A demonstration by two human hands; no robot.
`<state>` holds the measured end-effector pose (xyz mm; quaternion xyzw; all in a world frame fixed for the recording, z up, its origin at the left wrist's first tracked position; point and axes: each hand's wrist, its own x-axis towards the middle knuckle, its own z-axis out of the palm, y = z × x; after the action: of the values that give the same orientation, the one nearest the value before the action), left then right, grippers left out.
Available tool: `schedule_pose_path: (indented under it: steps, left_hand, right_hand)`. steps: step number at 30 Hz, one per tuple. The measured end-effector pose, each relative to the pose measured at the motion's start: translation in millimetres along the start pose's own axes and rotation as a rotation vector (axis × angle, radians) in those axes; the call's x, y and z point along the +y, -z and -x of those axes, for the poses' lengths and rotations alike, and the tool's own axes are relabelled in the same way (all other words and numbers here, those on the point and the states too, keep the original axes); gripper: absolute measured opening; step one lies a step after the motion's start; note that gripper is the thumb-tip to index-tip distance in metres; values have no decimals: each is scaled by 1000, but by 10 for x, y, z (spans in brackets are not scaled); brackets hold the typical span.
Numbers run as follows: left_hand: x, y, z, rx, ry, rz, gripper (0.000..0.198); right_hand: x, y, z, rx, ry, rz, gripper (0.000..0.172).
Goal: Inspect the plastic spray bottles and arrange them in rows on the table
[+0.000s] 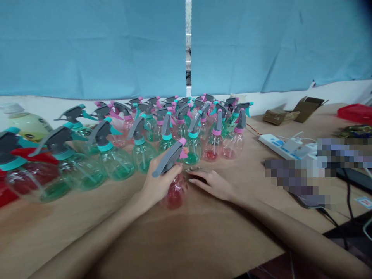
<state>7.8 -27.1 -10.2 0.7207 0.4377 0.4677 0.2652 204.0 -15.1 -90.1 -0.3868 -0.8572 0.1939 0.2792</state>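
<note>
My left hand (159, 179) is wrapped around the neck of a spray bottle (175, 193) with a grey and pink trigger head and red liquid low in its clear body. To its right, my right hand (216, 184) is close to the table with its fingers stretched toward the bottle, holding nothing. Just beyond my hands stand a green-collared spray bottle (192, 152) and a pink-collared spray bottle (213, 150). More teal-collared spray bottles (117, 164) line up to the left, with green liquid inside.
Several more spray bottles (151, 124) crowd the back by the wall. A large yellowish jug (29, 124) and red plastic (6, 186) are at the left. On the right lie a white power strip (274, 145), cables, a phone-like device (312, 200), an open cardboard box (280, 117) and a red item (354, 113).
</note>
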Motion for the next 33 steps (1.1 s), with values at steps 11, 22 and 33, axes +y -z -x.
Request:
schedule_pose_path:
  steps: [11,22,33]
  left_hand:
    - [74,-176,11,25,18,34,13]
    - [423,-901,-4,-72,-47,115,30]
    - [629,-1385,-120,-262,-118,156,56]
  right_hand:
    - [-398,216,235,59,-66,-247,62]
    - [-489,472,569,191,-162,-116,66]
    - [-216,799,928,249,-144,-97,59]
